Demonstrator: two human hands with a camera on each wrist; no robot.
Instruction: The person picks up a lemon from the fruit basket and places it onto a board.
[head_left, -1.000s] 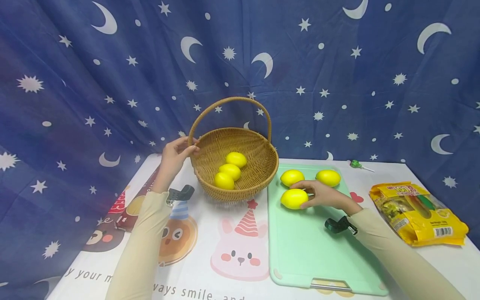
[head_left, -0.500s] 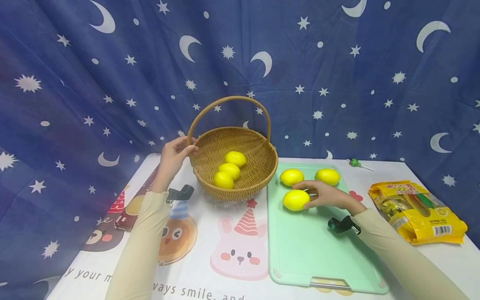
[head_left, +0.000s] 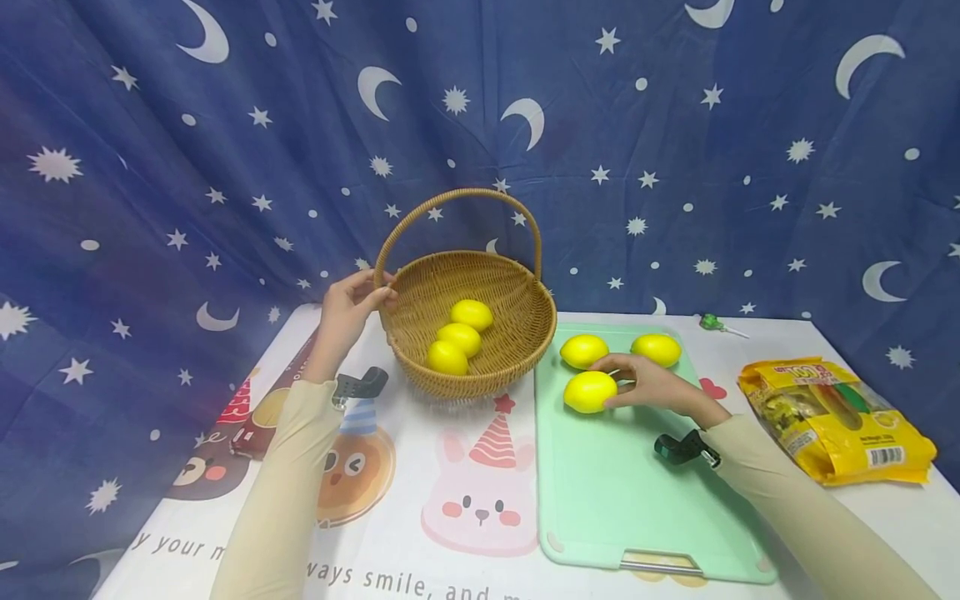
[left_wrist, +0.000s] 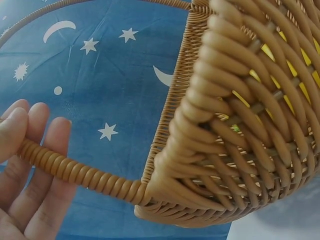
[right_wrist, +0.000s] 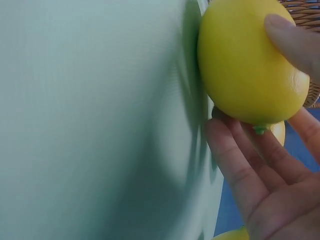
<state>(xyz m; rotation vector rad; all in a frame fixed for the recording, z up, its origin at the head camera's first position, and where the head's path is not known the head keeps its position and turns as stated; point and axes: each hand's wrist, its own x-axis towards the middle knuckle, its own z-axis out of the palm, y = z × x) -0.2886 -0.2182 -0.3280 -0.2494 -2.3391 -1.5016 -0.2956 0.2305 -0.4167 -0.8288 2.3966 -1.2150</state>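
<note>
My left hand [head_left: 347, 317] grips the foot of the handle [left_wrist: 80, 172] of a woven wicker basket [head_left: 517, 325], thumb on one side and fingers on the other. Inside the basket lie three yellow lemons [head_left: 459, 340]. My right hand [head_left: 651, 387] holds another lemon [head_left: 589, 392] between thumb and fingers over the upper part of a mint-green cutting board [head_left: 637, 492]. Up close in the right wrist view, the held lemon [right_wrist: 250, 60] shows a small green tip; whether it touches the board I cannot tell. Two more lemons sit behind it, one left [head_left: 584, 352] and one right [head_left: 656, 350].
A yellow snack bag [head_left: 836, 421] lies right of the board, with a green lollipop [head_left: 711, 322] farther back. A dark red packet [head_left: 258, 433] lies partly behind my left forearm. The starry blue curtain [head_left: 675, 125] hangs behind the white printed tablecloth [head_left: 390, 500].
The lemon in my right hand shifted slightly toward me and right, then back, while staying in the fingers. My left hand and the basket keep their places.
</note>
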